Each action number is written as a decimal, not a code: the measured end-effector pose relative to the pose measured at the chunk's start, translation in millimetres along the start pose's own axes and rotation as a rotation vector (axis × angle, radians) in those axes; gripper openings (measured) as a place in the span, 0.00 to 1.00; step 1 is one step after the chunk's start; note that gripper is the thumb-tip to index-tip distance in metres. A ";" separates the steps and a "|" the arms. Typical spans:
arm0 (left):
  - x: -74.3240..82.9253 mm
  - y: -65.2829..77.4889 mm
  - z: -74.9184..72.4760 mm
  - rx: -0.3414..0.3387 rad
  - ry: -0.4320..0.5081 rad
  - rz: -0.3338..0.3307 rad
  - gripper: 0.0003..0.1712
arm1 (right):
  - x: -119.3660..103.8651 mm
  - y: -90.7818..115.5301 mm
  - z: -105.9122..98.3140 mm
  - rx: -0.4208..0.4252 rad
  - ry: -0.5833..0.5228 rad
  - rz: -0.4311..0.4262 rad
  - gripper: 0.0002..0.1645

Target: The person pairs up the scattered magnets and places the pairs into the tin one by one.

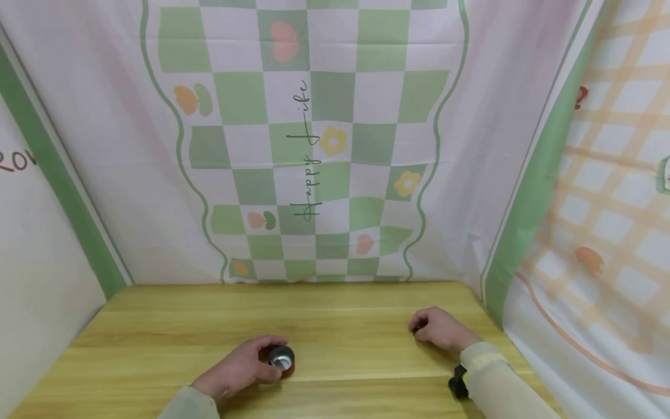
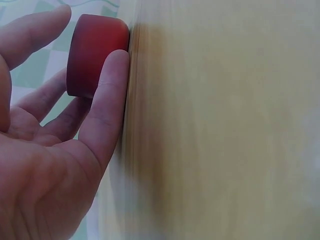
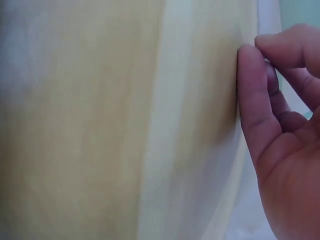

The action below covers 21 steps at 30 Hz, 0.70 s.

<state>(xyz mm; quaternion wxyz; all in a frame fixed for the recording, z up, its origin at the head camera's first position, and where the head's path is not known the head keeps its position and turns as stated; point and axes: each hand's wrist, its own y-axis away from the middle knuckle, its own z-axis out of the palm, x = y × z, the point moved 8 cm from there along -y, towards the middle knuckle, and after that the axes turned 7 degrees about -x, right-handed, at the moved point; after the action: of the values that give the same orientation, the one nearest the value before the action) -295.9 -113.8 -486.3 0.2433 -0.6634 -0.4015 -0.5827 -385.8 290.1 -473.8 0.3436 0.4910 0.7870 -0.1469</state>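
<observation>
In the head view, my left hand [image 1: 243, 365] curves round a short round object [image 1: 281, 359] with a dark rim and a shiny silver top. Its side shows as a smooth red cylinder [image 2: 97, 52] in the left wrist view, low against the table. The thumb lies along that side, while the forefinger appears a little apart from it. Farther right, my right hand [image 1: 439, 327] pinches a small dark object [image 1: 417, 330] close to the table top. Mostly hidden by the fingers, it shows only as a dark rounded bit [image 3: 272, 77] in the right wrist view.
Both hands are over a yellow wood-grain table [image 1: 345, 314]. A green-and-white checked cloth [image 1: 335, 192] hangs behind its far edge, and an orange checked cloth [image 1: 602, 221] hangs on the right. A black wrist camera [image 1: 458, 384] sits at the right sleeve.
</observation>
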 end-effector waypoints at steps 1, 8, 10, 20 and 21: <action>0.0 0.0 0.1 -0.001 0.004 0.000 0.37 | 0.3 0.3 0.3 -0.005 -0.035 -0.003 0.12; 2.8 2.4 1.7 -0.010 0.054 -0.005 0.37 | 2.9 1.1 0.0 -0.013 -0.065 -0.002 0.14; 3.4 2.7 2.1 -0.014 0.062 -0.011 0.37 | 1.7 0.6 -0.3 -0.009 0.014 -0.011 0.14; 2.4 2.1 2.2 -0.019 0.099 -0.009 0.36 | -5.4 -1.1 3.3 -0.016 0.182 -0.026 0.15; 2.4 2.0 2.1 -0.019 0.103 -0.008 0.36 | -7.8 -1.0 3.9 -0.017 0.199 -0.032 0.15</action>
<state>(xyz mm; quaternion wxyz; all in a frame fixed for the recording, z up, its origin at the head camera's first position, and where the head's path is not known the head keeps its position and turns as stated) -293.0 -112.6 -484.1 0.2552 -0.6333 -0.3854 -0.6207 -382.9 282.1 -471.3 0.2655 0.4877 0.8262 -0.0959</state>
